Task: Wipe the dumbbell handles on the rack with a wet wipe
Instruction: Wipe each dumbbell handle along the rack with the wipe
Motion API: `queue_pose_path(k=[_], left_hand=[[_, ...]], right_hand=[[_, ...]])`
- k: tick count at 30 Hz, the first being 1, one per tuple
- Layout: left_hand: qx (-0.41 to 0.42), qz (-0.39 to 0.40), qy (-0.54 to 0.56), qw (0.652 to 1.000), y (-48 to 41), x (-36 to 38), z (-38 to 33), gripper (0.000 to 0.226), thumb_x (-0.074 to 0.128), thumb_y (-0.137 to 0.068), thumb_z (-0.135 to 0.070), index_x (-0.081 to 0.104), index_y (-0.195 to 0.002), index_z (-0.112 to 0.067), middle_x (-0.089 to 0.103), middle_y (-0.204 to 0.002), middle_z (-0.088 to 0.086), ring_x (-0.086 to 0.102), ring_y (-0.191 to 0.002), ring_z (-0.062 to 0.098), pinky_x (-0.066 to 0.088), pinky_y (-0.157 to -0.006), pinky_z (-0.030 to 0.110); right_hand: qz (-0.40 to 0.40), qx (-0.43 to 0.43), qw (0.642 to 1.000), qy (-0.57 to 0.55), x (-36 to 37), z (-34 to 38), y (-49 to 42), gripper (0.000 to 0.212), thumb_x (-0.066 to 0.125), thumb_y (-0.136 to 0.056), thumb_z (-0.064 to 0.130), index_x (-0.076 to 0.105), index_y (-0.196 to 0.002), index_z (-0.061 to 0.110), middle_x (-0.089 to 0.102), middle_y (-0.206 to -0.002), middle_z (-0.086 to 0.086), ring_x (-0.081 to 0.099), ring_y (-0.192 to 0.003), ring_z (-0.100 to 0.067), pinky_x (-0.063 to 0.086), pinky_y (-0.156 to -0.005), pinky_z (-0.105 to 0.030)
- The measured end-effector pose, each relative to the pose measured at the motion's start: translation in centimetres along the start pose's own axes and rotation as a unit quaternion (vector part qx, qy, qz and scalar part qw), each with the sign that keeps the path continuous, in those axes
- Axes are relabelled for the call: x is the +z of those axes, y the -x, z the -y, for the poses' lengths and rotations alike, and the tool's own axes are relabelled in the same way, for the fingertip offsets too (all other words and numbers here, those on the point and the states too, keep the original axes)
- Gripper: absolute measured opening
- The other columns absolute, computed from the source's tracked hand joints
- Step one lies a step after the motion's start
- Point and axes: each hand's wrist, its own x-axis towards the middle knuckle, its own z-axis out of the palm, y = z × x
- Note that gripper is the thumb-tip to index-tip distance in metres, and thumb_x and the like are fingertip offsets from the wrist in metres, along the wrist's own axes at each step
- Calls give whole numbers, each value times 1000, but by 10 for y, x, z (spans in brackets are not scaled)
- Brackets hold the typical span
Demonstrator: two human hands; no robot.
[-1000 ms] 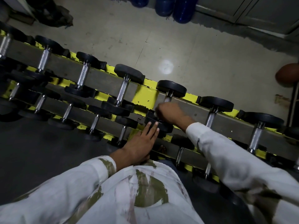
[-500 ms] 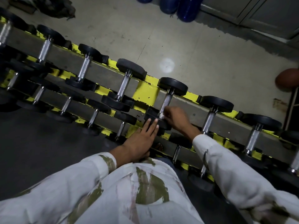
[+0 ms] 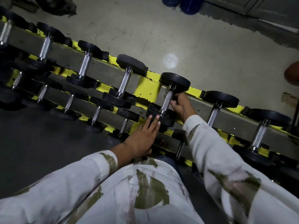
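Note:
A yellow and grey rack (image 3: 147, 89) runs diagonally and carries two rows of black dumbbells with knurled steel handles. My left hand (image 3: 142, 136) lies flat, its straight fingertips touching the near black head (image 3: 169, 121) of one upper-row dumbbell. That dumbbell's handle (image 3: 167, 101) shows bare along its length. My right hand (image 3: 182, 105) sits just right of it, fingers curled against the handle's upper end below the far head (image 3: 175, 80). The wet wipe is hidden inside those curled fingers.
More dumbbells sit left (image 3: 124, 81) and right (image 3: 213, 113) on the upper row, with smaller ones (image 3: 95, 113) on the lower row. Blue containers (image 3: 187, 5) stand at the far wall. A brown ball (image 3: 292, 73) lies at the right edge.
My right hand covered the handle, slid down to its near end, and now sits at the handle's right side near the far end. My left hand has stayed on the near head.

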Motion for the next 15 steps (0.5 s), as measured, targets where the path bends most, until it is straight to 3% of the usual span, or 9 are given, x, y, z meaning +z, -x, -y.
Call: queue_pose_path(k=[3,6,9,12,15], left_hand=[[1,3,4,1000,0,0,0,122,72,-88,-50,-12,-159,4,-29,-163,26,-12,-155,46,41,-114,52],[3,6,3,1000,1,0,0,123,72,-88,-51,-13,-158,3,-31,-162,26,-14,-155,46,41,-114,52],[4,8,-3,1000,0,-1,1,122,71,-89,-51,-13,-159,3,-31,-163,26,-13,-155,46,42,-113,51],[7,11,-11,1000,0,-2,2,120,69,-90,-50,-14,-158,4,-30,-162,27,-13,-155,46,42,-113,51],[7,11,-7,1000,0,-1,2,120,69,-91,-49,-14,-158,4,-30,-163,27,-13,-155,47,41,-114,52]], right_hand=[[51,39,998,-10,-1,7,6,34,28,-99,-7,61,-101,1,66,-95,-21,64,-89,-30,44,-106,-54],[72,49,995,43,-5,13,10,29,36,-102,9,65,-105,9,74,-97,-12,68,-93,-26,50,-95,-48],[31,25,999,31,-4,16,6,26,40,-99,15,66,-95,14,71,-95,-9,65,-91,-25,52,-92,-44],[-20,0,1000,-13,7,9,6,24,41,-98,10,64,-91,14,68,-82,-8,63,-74,-22,53,-75,-35],[-95,-86,992,-7,9,-12,6,18,52,-92,4,57,-81,17,55,-67,-6,53,-61,-18,45,-59,-31]])
